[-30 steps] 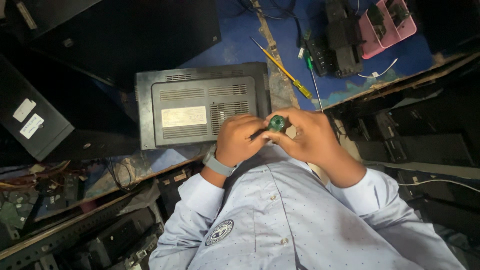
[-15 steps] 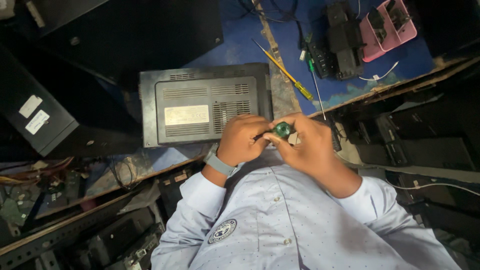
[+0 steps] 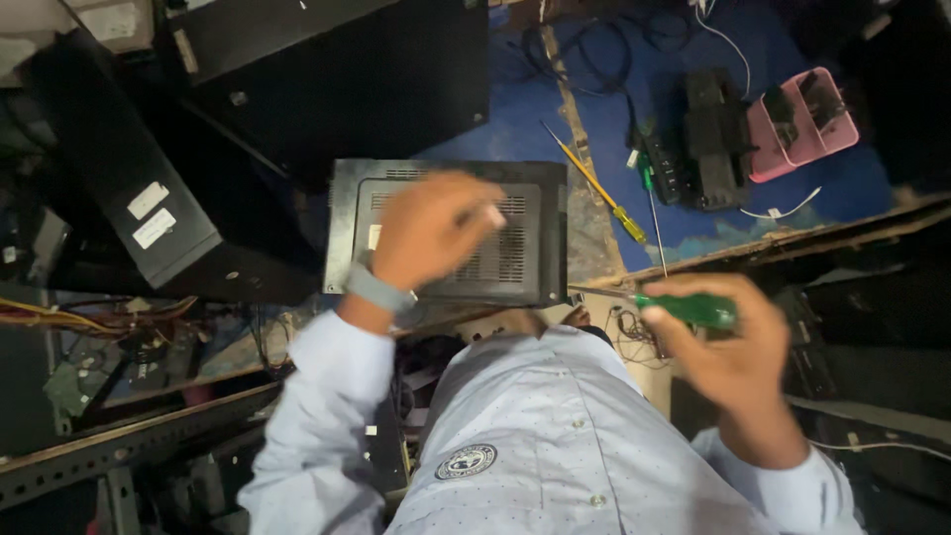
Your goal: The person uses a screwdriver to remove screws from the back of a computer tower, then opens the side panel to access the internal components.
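Observation:
A black flat box with vent slots and a pale label (image 3: 540,233) lies on the bench in front of me. My left hand (image 3: 431,230) hovers over its top, blurred, with something small and pale pinched at the fingertips; I cannot tell what it is. My right hand (image 3: 728,347) is out to the right of the box, closed on a green-handled screwdriver (image 3: 693,309) whose thin shaft points left toward the box's near right corner. A grey watch sits on my left wrist.
A yellow-handled screwdriver (image 3: 599,188) and a second thin green-handled one (image 3: 654,213) lie on the blue mat (image 3: 584,89) behind the box. A pink tray (image 3: 797,124) and a black device (image 3: 713,139) stand far right. Large black casings (image 3: 327,79) fill the back left.
My hands, held together at my chest around the green screwdriver, have split: the left went up over the black box, the right swung out right with the screwdriver. The camera moved closer.

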